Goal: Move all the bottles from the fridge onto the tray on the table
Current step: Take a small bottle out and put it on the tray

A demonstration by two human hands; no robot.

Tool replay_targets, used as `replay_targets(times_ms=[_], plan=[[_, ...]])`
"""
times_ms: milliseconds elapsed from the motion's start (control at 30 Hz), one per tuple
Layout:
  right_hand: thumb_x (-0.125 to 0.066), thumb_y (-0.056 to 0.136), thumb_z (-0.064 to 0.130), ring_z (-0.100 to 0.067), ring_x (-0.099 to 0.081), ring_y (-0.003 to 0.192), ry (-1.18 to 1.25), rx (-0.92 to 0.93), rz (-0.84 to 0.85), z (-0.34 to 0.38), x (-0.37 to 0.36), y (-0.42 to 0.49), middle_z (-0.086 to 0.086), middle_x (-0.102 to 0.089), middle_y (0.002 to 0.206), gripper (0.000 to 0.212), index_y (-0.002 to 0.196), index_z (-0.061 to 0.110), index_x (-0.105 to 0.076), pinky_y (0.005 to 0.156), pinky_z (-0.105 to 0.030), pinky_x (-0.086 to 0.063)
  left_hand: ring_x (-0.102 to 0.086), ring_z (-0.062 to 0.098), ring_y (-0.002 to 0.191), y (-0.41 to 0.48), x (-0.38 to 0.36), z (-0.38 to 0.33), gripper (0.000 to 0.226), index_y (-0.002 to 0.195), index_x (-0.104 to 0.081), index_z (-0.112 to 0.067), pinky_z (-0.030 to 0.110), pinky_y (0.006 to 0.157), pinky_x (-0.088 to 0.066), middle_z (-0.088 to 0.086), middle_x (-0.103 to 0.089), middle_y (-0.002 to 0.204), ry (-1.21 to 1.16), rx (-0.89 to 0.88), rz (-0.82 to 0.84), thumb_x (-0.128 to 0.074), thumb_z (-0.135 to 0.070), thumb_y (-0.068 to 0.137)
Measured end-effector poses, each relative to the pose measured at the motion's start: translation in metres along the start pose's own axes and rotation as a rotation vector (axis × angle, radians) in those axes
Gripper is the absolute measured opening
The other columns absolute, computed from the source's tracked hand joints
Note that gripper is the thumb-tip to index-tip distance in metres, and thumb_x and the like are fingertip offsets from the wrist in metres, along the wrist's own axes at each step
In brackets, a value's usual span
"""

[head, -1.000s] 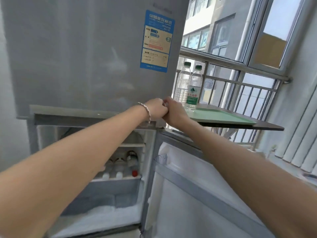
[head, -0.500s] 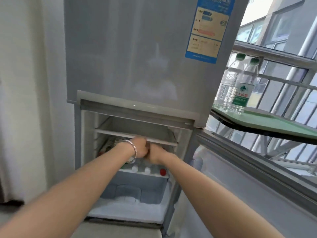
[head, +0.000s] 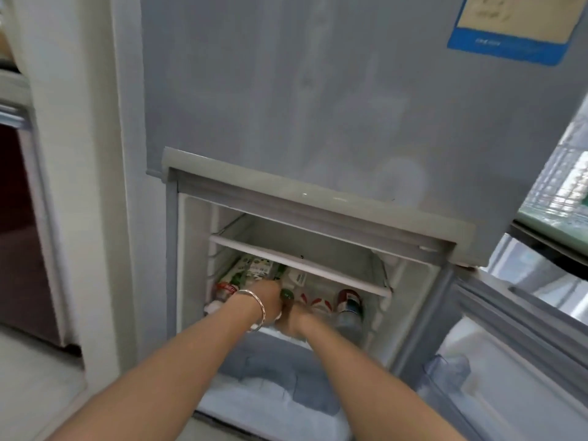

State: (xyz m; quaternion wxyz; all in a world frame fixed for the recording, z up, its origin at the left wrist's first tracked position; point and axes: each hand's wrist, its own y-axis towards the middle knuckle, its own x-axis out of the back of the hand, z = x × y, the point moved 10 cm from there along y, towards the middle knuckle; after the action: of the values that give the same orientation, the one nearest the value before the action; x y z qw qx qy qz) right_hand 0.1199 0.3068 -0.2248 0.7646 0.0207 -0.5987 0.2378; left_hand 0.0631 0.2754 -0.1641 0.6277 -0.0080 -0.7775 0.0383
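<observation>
The fridge's lower compartment (head: 187, 281) stands open. On its shelf lie several bottles: a green-labelled one (head: 254, 270) at the back left, a red-labelled one (head: 225, 289) at the left, a red-and-white-labelled one (head: 315, 303) in the middle, and a dark-red-capped one (head: 348, 302) at the right. My left hand (head: 269, 302), with a bracelet on its wrist, and my right hand (head: 294, 316) reach in side by side among them. A green bottle cap (head: 286, 294) shows between the two hands. Their fingers are hidden. The green tray (head: 550, 218) shows at the right edge.
The lower fridge door (head: 509, 361) hangs open to the right, with a clear door bin (head: 445, 370). A white glass shelf (head: 299, 265) sits just above the bottles, and a frosted drawer (head: 270, 386) below them. Blurred clear bottles (head: 569, 186) stand on the tray. A white wall edge (head: 79, 186) is at left.
Both hands have gone from above the fridge opening down and into the lower compartment, reaching the bottles. My view has dropped and turned left, so the tray has slid to the right edge.
</observation>
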Motion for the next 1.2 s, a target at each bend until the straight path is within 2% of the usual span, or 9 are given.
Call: replay_targets(times_ms=[100,200,400,533,700,867,967,1033,1200], plan=[[-0.056,0.090,0.020,-0.031,-0.057,0.120,0.018,0.023,-0.001,0.002,-0.010,0.004,-0.011,-0.055,0.139,0.063,0.148,0.020,-0.032,0.092,-0.034,-0.050,-0.064,0.030,0.106,0.006,-0.009,0.006,0.032,0.117,-0.061,-0.009,0.038,0.089,-0.054,0.015,-0.066,0.116,0.012,0.029,-0.002,-0.047,-0.017,0.089],[-0.055,0.091,0.017,-0.032,-0.061,0.111,0.060,0.045,-0.083,-0.002,-0.005,-0.001,-0.013,-0.060,0.130,0.065,0.149,0.023,-0.027,0.075,-0.031,-0.045,-0.062,0.029,0.109,0.007,-0.015,0.007,0.033,0.119,-0.059,-0.009,0.038,0.091,-0.053,0.013,-0.064,0.118,0.000,0.029,0.014,-0.047,-0.014,0.089],[-0.065,0.090,0.021,-0.033,-0.055,0.119,-0.008,0.022,-0.231,-0.009,0.008,-0.038,-0.015,-0.055,0.131,0.068,0.147,0.025,-0.028,0.090,-0.038,-0.050,-0.061,0.029,0.110,-0.001,-0.010,-0.005,0.026,0.113,-0.056,-0.009,0.038,0.092,-0.050,0.013,-0.063,0.118,-0.023,-0.013,0.005,-0.046,-0.010,0.089],[-0.045,0.096,0.007,-0.032,-0.060,0.103,-0.037,-0.013,-0.493,-0.002,0.032,-0.067,-0.016,-0.058,0.117,0.041,0.135,0.020,-0.043,0.081,-0.039,-0.054,-0.058,0.029,0.115,-0.014,-0.005,-0.017,0.033,0.126,-0.049,-0.009,0.037,0.097,-0.046,0.013,-0.060,0.125,0.016,-0.021,-0.022,-0.044,-0.011,0.094],[-0.047,0.091,0.009,-0.034,-0.061,0.101,-0.072,0.073,-0.640,0.014,0.078,-0.105,-0.015,-0.064,0.110,0.041,0.129,0.024,-0.039,0.073,-0.040,-0.051,-0.061,0.031,0.112,-0.030,0.020,-0.026,0.070,0.143,-0.024,-0.004,0.035,0.086,-0.048,0.018,-0.059,0.124,-0.111,-0.096,-0.050,-0.059,-0.005,0.082],[-0.046,0.094,0.027,-0.037,-0.061,0.096,-0.164,0.135,-0.659,0.031,0.129,-0.163,-0.017,-0.066,0.109,0.038,0.131,0.019,-0.040,0.067,-0.036,-0.039,-0.062,0.019,0.095,-0.065,0.049,-0.058,0.059,0.124,-0.044,-0.010,0.023,0.073,-0.044,0.002,-0.063,0.114,-0.153,-0.244,-0.023,-0.072,-0.023,0.074],[-0.046,0.092,0.031,-0.040,-0.062,0.096,-0.170,0.118,-0.648,0.035,0.155,-0.206,-0.018,-0.067,0.109,0.044,0.134,0.019,-0.038,0.072,-0.039,-0.045,-0.061,0.022,0.109,-0.093,0.071,-0.093,0.053,0.125,-0.047,-0.013,0.027,0.087,-0.048,0.003,-0.063,0.117,-0.138,-0.381,-0.018,-0.070,-0.027,0.079],[-0.044,0.092,0.035,-0.039,-0.063,0.097,-0.177,0.076,-0.627,0.036,0.172,-0.232,-0.018,-0.067,0.109,0.049,0.138,0.020,-0.035,0.076,-0.040,-0.047,-0.055,0.021,0.118,-0.116,0.087,-0.114,0.043,0.128,-0.050,-0.015,0.026,0.097,-0.041,0.002,-0.059,0.124,-0.062,-0.462,-0.006,-0.060,-0.033,0.089],[-0.052,0.085,0.043,-0.037,-0.064,0.090,0.001,-0.037,-0.598,0.024,0.208,-0.291,-0.015,-0.068,0.104,0.056,0.131,0.018,-0.031,0.081,-0.048,-0.054,-0.063,0.019,0.090,-0.138,0.125,-0.133,0.048,0.111,-0.064,-0.025,0.025,0.075,-0.046,-0.002,-0.070,0.107,-0.190,-0.470,-0.080,-0.066,-0.053,0.073]])
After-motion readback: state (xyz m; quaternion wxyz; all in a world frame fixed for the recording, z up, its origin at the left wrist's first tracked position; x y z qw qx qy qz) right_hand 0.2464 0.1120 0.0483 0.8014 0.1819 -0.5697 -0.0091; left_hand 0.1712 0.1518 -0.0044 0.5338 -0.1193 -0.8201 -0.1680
